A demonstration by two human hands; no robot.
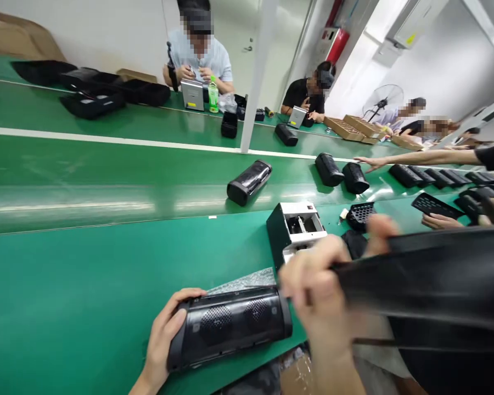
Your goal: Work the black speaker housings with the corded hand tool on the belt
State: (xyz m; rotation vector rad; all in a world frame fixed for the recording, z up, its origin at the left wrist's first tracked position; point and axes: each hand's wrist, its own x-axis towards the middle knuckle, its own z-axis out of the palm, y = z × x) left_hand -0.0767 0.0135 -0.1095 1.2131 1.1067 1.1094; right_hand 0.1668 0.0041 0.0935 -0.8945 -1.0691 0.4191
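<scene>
Head view, items listed left to right. Stacked black trays lay at far left on the green conveyor table. Left hand: fingers wrapped around the left end of a black speaker body, which lay on its side at the table's near edge. Loose speaker: lay alone on the belt beyond. Right hand: blurred, closed on the edge of a black sleeve just beside the speaker body's right end. White-topped fixture: stood behind the hands. A co-worker's arm reached over the belt at right.
</scene>
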